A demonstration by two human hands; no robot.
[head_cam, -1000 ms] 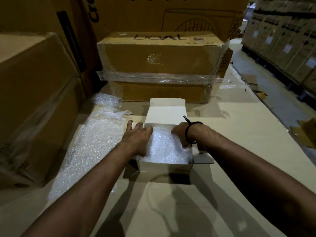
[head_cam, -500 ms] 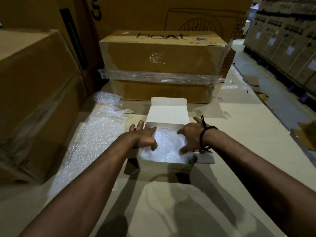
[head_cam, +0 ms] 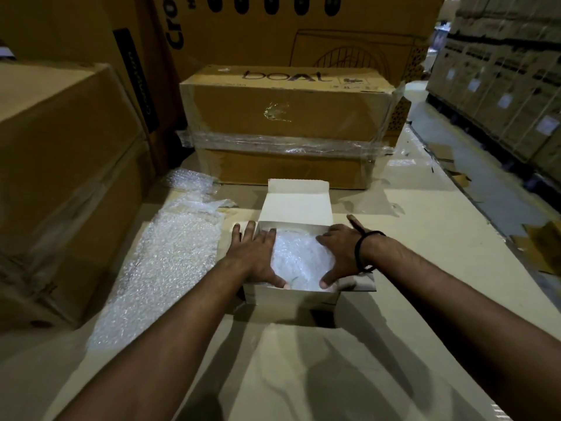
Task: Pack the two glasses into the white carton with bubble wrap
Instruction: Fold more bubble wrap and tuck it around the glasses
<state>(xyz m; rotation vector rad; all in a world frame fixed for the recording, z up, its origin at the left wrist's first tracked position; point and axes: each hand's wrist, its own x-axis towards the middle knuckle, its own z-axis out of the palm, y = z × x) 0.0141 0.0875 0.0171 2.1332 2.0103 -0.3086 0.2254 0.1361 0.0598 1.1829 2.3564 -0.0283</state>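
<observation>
- Both your grips have flattened since a second ago: left grip (head_cam: 253, 256) and right grip (head_cam: 337, 253) now lie wide, fingers spread, pressing on the bubble wrap (head_cam: 300, 259).
- Under and between them sits the white carton (head_cam: 291, 299); the glasses are hidden beneath the wrap, so I cannot tell how they lie.
- Press evenly and gently; hard pushing likely risks glass against glass.
- Tuck the wrap below the rim at each corner so the lid flap (head_cam: 296, 202) beyond your fingertips can close.
- Spare wrap (head_cam: 170, 262) lies on the worktop (head_cam: 394, 268) left of your left grip.
</observation>
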